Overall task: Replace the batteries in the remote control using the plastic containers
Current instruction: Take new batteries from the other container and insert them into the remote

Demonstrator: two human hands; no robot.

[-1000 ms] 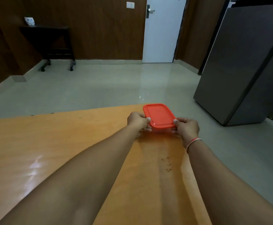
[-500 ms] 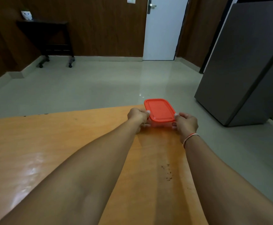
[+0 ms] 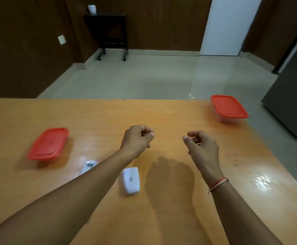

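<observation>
While both of our hands hang over the middle of the table, neither one has hold of anything: the left hand point(image 3: 138, 138) has its fingers curled in loosely toward the palm, the right hand point(image 3: 199, 145) is curled much the same way with the thumb out front, and both look idle and empty to us. Just below the left forearm lies a white battery cover point(image 3: 131, 180), flat on the wood, and beside it, half hidden under that same forearm, the remote control point(image 3: 89, 166) pokes out, too blurred for us to say whether its battery bay is filled. Further out, one red-lidded container point(image 3: 48, 144) sits on the left side of the table point(image 3: 108, 117), lid on, and a second red-lidded container point(image 3: 229, 107) sits at the far right corner, right against the edge. That corner box is our worry: a careless reach could nudge it off onto the floor. The forearm is the other hazard, since a sweep back toward the remote could knock the loose cover or drag the remote along. And with both lids on and alike, we could easily open the wrong box and mix old cells with fresh.
</observation>
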